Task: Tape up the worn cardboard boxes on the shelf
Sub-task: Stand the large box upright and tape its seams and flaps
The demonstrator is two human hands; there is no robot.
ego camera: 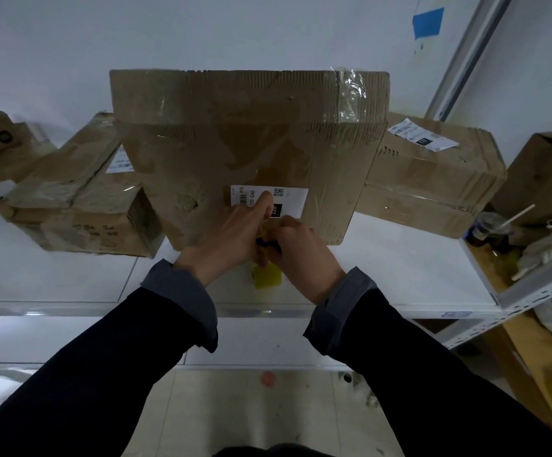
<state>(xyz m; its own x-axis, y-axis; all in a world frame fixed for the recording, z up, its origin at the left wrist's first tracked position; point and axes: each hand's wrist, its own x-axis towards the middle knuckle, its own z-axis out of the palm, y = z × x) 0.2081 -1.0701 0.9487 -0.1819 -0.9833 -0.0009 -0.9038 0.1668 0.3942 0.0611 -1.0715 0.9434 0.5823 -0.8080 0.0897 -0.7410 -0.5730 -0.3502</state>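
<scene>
step: taping the middle box (pixel 248 153), judged mid-strip
box: centre of shelf (pixel 400 258), 12 o'clock of hands
left hand (pixel 225 232): forefinger straight, pressing label (pixel 292 201)
right hand (pixel 301 249): fingers curled on yellow-blue dispenser (pixel 268 275), partly hidden
next: likely pull tape along the seam, cut
count: boxes 5; hands 2; dispenser 1; cup (pixel 490 227) 1 at 3 o'clock

Worn taped box (pixel 235 140) (labelled), mid-shelf (pixel 400 268)
</scene>
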